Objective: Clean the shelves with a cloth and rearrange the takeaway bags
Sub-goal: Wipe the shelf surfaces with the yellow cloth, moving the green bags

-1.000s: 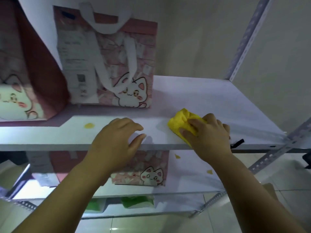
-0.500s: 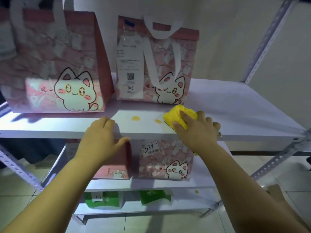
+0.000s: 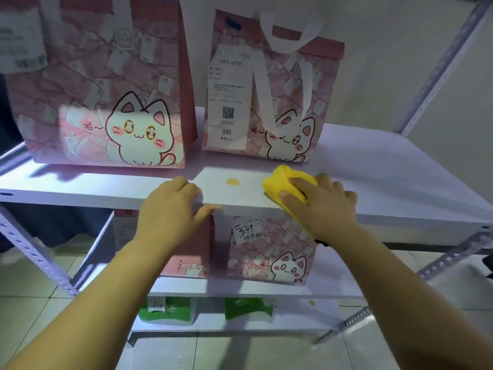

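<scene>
Pressing yellow cloth (image 3: 289, 182) onto the shelf (image 3: 386, 169) near its front edge, my right grip (image 3: 320, 206) curled round it. Left grip (image 3: 170, 209) rests on the shelf edge, fingers loosely bent, thumb out, holding nothing. Yellow spot (image 3: 232, 181) lies between them. Big pink cat bag (image 3: 106, 102) and tagged pink cat bag (image 3: 282, 102) stand upright behind.
</scene>
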A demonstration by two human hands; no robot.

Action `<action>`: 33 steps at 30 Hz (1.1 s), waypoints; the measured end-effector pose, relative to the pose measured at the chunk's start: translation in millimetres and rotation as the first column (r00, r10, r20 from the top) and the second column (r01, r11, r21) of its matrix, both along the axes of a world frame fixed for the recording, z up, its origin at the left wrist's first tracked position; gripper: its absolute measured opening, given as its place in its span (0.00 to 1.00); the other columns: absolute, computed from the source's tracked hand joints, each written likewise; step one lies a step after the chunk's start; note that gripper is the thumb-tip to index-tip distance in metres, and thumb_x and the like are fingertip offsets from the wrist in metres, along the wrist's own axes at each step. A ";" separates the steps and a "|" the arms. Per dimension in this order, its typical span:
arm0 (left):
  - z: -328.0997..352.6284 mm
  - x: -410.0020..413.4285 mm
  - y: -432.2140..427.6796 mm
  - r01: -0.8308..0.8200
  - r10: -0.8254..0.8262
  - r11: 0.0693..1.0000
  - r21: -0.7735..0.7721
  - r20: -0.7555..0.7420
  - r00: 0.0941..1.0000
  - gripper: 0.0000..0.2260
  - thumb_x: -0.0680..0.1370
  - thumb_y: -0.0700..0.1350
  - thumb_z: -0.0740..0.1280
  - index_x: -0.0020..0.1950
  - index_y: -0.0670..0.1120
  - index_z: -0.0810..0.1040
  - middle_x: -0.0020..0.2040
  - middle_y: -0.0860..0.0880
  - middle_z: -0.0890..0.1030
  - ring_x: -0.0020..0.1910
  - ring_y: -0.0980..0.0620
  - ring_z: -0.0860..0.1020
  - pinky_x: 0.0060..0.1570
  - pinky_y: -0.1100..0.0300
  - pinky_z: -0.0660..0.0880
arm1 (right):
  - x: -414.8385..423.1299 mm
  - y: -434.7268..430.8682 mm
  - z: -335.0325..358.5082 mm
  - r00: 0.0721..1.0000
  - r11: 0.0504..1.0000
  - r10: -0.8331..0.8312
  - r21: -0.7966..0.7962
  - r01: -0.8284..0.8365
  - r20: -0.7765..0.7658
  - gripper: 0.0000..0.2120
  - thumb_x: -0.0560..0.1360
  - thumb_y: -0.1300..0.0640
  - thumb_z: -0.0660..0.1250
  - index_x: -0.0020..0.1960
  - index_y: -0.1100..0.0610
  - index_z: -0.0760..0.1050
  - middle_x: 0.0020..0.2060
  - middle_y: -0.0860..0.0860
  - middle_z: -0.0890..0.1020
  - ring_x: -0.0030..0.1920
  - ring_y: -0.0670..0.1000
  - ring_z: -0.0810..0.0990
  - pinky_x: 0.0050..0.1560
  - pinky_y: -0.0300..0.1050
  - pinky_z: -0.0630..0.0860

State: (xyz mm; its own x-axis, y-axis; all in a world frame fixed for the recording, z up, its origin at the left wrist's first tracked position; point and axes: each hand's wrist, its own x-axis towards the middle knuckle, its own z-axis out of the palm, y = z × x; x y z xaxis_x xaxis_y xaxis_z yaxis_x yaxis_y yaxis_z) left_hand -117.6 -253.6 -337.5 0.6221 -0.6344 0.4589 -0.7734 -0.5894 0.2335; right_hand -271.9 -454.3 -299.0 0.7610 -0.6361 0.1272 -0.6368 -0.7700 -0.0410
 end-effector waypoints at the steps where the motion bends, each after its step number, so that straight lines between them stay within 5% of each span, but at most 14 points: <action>1: -0.4 0.3 0.6 0.007 -0.007 1.000 0.002 0.001 1.000 0.17 0.69 0.56 0.71 0.43 0.42 0.80 0.39 0.45 0.78 0.38 0.42 0.77 0.34 0.56 0.72 | 1.2 -2.6 0.0 0.999 0.999 -0.046 0.005 0.046 0.004 0.23 0.76 0.35 0.50 0.69 0.39 0.64 0.61 0.55 0.68 0.60 0.60 0.67 0.59 0.58 0.61; 5: -3.1 0.1 4.2 0.019 -0.020 0.999 -0.040 -0.005 1.000 0.15 0.70 0.54 0.72 0.45 0.42 0.81 0.41 0.45 0.79 0.40 0.43 0.77 0.35 0.58 0.69 | 33.9 7.4 -2.4 0.995 0.995 -0.104 0.011 0.104 -0.009 0.23 0.77 0.37 0.49 0.71 0.40 0.61 0.65 0.58 0.66 0.61 0.62 0.66 0.59 0.59 0.60; 16: -5.5 -0.6 6.8 0.021 -0.029 0.991 -0.129 -0.056 0.998 0.16 0.71 0.52 0.72 0.51 0.42 0.81 0.47 0.44 0.80 0.48 0.42 0.77 0.41 0.55 0.73 | 63.4 49.9 -2.4 0.970 0.969 0.245 0.043 -0.245 0.004 0.24 0.76 0.34 0.50 0.71 0.38 0.61 0.64 0.55 0.66 0.64 0.59 0.64 0.62 0.58 0.58; 24: -6.6 0.3 6.2 0.035 -0.041 0.988 -0.153 -0.035 0.999 0.15 0.72 0.53 0.71 0.50 0.42 0.80 0.46 0.45 0.79 0.47 0.43 0.76 0.41 0.57 0.70 | 50.7 23.9 0.2 0.999 1.000 -0.028 0.012 0.028 -0.021 0.23 0.77 0.38 0.50 0.70 0.42 0.63 0.66 0.59 0.65 0.63 0.62 0.65 0.61 0.61 0.60; 33: -5.6 -1.8 6.6 0.026 -0.037 0.991 -0.134 -0.077 0.996 0.15 0.72 0.50 0.72 0.51 0.41 0.80 0.47 0.43 0.79 0.47 0.41 0.76 0.42 0.54 0.72 | 57.2 53.6 -1.2 0.972 0.970 0.235 0.064 -0.235 0.006 0.26 0.75 0.32 0.52 0.70 0.38 0.61 0.65 0.54 0.66 0.65 0.59 0.63 0.62 0.58 0.58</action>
State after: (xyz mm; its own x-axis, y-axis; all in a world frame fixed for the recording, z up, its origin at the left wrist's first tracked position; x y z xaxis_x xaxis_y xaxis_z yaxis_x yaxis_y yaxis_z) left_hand -119.3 -247.0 -343.1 0.6403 -0.5912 0.4904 -0.7671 -0.5249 0.3688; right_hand -214.8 -400.7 -300.2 0.8904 -0.4460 0.0906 -0.4383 -0.8940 -0.0935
